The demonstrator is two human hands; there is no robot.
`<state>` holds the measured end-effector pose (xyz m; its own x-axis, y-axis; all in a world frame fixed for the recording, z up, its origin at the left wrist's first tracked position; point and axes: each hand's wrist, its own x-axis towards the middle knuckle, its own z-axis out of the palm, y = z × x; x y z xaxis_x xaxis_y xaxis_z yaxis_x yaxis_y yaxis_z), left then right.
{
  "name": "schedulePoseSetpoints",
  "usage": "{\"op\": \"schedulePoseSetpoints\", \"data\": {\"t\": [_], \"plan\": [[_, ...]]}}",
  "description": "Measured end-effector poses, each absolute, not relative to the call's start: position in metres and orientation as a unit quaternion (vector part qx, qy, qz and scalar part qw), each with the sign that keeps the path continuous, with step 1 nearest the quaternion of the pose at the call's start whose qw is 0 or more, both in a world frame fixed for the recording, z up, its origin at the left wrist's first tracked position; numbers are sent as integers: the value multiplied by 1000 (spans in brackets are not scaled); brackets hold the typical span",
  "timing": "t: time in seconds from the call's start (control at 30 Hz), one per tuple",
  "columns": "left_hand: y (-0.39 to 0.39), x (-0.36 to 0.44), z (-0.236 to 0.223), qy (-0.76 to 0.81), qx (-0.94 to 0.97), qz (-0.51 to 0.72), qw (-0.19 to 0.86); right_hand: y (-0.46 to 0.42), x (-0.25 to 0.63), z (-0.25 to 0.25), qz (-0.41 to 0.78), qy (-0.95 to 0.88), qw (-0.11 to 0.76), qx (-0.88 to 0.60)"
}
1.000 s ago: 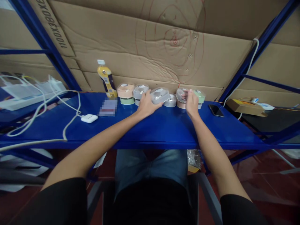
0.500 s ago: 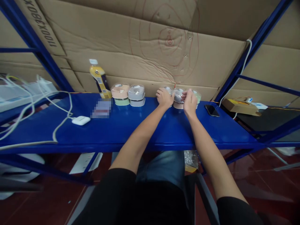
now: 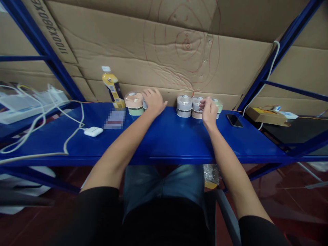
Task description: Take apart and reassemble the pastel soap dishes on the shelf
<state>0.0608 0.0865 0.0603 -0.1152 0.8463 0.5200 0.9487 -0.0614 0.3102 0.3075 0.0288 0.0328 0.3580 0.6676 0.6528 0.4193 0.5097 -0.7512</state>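
In the head view, a grey two-tier stack (image 3: 184,106) of clear-lidded containers stands upright on the blue desk (image 3: 169,145), between the two hands. The right hand (image 3: 210,111) is nearer to it, just to its right; the left hand (image 3: 154,102) is farther off, across a gap on its left. The stack is rounded and squat, so no long axis stands out beyond its upright build.

The left hand lies over a partly hidden container (image 3: 145,104), left of the grey stack. Its fingers are open and draped across the top, thumb apart and pointing toward the grey stack; most of that container lies beneath and behind the fingers. A peach-and-green stack (image 3: 134,103) is farther left of the grey stack, beside the hidden one.

The right hand is at a grey-and-peach stack (image 3: 197,110), which is just right of the grey stack. Its fingers are half curled in front of that stack's right side; whether they grip or only touch it, I cannot tell. A green-topped stack (image 3: 217,105) shows behind the hand, farther right of the grey stack.

The yellow bottle (image 3: 113,89) is well left of the grey stack, the phone (image 3: 234,120) well right of it
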Motion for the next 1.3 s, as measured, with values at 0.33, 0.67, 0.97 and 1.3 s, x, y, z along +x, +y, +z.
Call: {"op": "schedulePoseSetpoints", "data": {"t": [0.33,0.67,0.97,1.3], "plan": [[89,66,42,-703,-651,-275,78,31,312,30,79,-559,653,-504],[33,37,40,-501,-794,-339,54,22,308,31,73,-665,572,-475],[-9,9,-7,-272,-915,-281,-101,-3,272,16,133,-888,268,-348],[1,2,-14,-325,-860,-334,-209,-2,284,23,158,-837,331,-405]]}}
